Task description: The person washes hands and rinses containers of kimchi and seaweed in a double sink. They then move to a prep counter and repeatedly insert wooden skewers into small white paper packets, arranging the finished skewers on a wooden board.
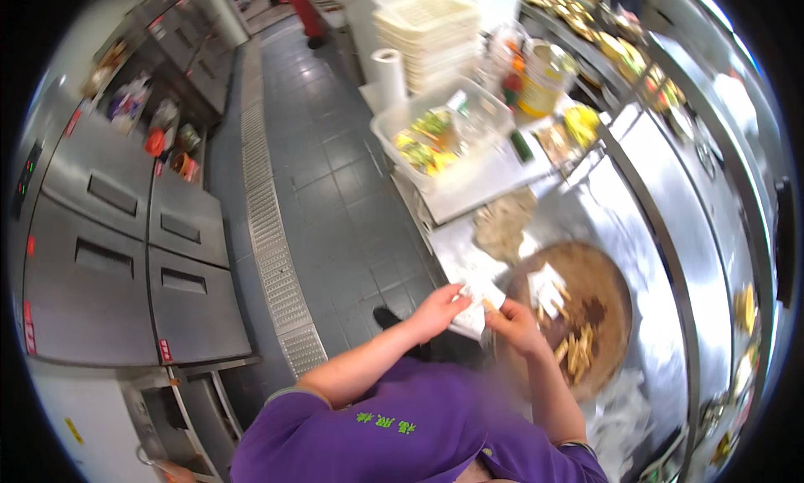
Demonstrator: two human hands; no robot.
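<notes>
My left hand (443, 308) pinches the left side of a white sheet (475, 297), seemingly paper, held above the steel worktop's front edge. On the other side, my right hand (520, 329) grips the sheet, with a small tan stick-shaped piece (489, 305) at its fingertips. A round wooden chopping block (606, 279) lies to the right, partly behind my right forearm. It bears a pile of tan sticks (581, 356), a dark wet patch and a second white sheet (544, 288) with several sticks against it. What the sticks are is too blurred to tell.
A crumpled beige cloth (505, 224) lies beyond the block. Past it are a plastic tub (402, 162) of cut vegetables, a paper roll (389, 78) and stacked plastic baskets (433, 37). A steel shelf rail (666, 244) runs along the right. Steel refrigerators (94, 231) line the left. Another person's hand (176, 472) shows bottom left.
</notes>
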